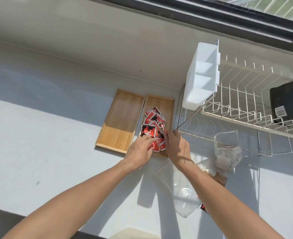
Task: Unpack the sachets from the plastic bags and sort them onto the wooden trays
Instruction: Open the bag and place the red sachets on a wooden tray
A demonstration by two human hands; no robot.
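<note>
Two wooden trays lie side by side on the white counter. The left tray holds nothing. The right tray carries a heap of red sachets. My left hand rests on the near end of the heap, fingers on a sachet. My right hand pinches a red sachet at the heap's right edge. A flat clear plastic bag lies under my right forearm. An upright clear bag with pale sachets stands to the right. A brown sachet lies beside it.
A white wire dish rack stands at the right with a white plastic cutlery holder hung on its side and a black object inside. A wall and a window frame lie beyond the counter.
</note>
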